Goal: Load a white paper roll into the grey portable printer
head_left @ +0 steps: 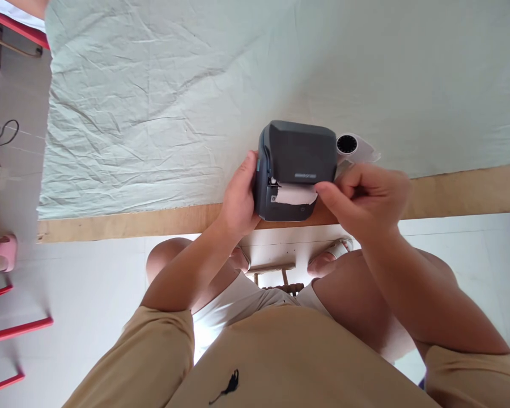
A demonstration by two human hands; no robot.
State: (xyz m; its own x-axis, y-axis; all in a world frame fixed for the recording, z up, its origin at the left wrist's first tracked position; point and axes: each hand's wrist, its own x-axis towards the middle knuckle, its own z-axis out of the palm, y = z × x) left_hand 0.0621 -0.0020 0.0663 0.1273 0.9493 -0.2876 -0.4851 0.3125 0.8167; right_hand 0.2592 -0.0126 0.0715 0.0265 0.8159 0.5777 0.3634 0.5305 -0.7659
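Observation:
A dark grey label printer [301,150] is at the table's near edge, its cover down. White paper [296,194] sticks out of the slot at its front. My left hand [240,195] is closed round the printer's left side. With fingers curled, my right hand [368,198] is at the printer's front right corner, its thumb against the right end of the paper; what the curled fingers hold, if anything, is hidden. Just right of the printer lies a white roll [359,148] with a dark core, partly behind my right hand.
A wrinkled pale green cloth [140,113] covers the table, leaving a bare wooden edge [123,223]. Part of another person's arm [28,7] shows at the top left. Red bars [17,330], a pink shoe [7,252] and a cable [9,131] are at the left.

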